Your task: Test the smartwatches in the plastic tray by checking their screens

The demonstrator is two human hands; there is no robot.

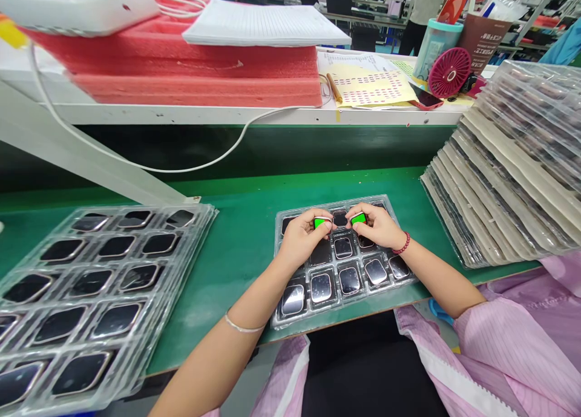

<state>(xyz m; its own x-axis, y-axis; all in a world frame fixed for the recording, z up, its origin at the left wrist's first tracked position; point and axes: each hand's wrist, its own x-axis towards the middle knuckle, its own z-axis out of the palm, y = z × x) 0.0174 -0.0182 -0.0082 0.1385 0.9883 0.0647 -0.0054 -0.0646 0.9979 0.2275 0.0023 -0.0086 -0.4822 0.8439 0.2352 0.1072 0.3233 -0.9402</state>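
My left hand [305, 236] is closed round a smartwatch [320, 222] whose small screen glows green. A second smartwatch [358, 218], also lit green, sits between the thumb and fingers of my right hand [380, 226]. Both are held just above the far half of a clear plastic tray [299, 321] on the green bench. Dark-screened watch cases [349, 280] fill many of its pockets, some partly covered by my hands.
At left lies a stack of clear trays [200, 241] with dark watch cases. More trays [512, 181] are piled high at right. Along the back runs a white shelf [272, 115] with red foam [204, 72], a notebook [267, 23] and a pink fan [449, 73]. A white cable [190, 170] hangs below it.
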